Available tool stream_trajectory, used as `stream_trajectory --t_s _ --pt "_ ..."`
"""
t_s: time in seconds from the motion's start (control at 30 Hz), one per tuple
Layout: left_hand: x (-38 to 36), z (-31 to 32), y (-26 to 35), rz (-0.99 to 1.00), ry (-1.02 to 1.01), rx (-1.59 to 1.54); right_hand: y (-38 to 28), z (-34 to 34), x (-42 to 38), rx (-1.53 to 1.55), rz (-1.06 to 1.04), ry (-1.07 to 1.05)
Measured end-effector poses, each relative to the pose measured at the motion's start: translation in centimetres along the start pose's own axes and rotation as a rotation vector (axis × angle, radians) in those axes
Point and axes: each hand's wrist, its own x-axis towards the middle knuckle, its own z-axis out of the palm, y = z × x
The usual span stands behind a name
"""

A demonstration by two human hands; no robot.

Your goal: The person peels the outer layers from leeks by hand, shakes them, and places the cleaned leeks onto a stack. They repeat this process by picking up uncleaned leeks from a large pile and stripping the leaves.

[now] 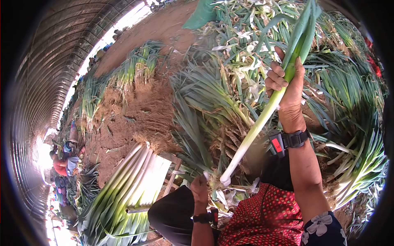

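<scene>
Head view: the right hand holds a leek up high, likely so its white end sits near the curled left hand, whose hold I can't tell.

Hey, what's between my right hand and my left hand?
The pale stem of a leek, gripped in your right hand, slanting down so its end sits near your left hand. The head view shows it.

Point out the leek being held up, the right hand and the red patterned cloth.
Held leek (258, 125): head view, on its pale shaft.
Right hand (293, 91): head view, on the palm side near the thumb's base.
Red patterned cloth (275, 211): head view, on its middle.
</scene>
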Motion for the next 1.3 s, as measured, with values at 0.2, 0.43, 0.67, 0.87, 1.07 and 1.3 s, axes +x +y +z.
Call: stream_trajectory --t_s 0.2,0.43,0.67,0.87,1.07,1.3 --pt "0.3 -3.4 4.9 0.259 0.058 -0.167 -0.3 -0.2 0.1 0.013 -0.018 -0.005" --pt "-2.1 -1.4 9.3 0.193 -0.795 -0.239 -0.6 -1.1 0.7 0.117 -0.011 0.000" --pt "-1.2 0.4 9.4 0.155 -0.477 -1.008 3.0 -3.6 -0.6 -0.262 0.107 0.678" --pt "-5.9 -3.4 12.3 0.246 -0.444 -0.837 0.8 -7.4 0.3 0.082 0.254 0.725" --pt "-11.7 -9.0 7.7 0.283 -0.223 -0.374 -2.6 -8.2 1.2 -0.079 0.037 0.592" --pt "-7.8 -10.2 12.2 0.678 -0.159 0.692 3.4 -0.3 -0.9 -0.470 0.064 0.458"
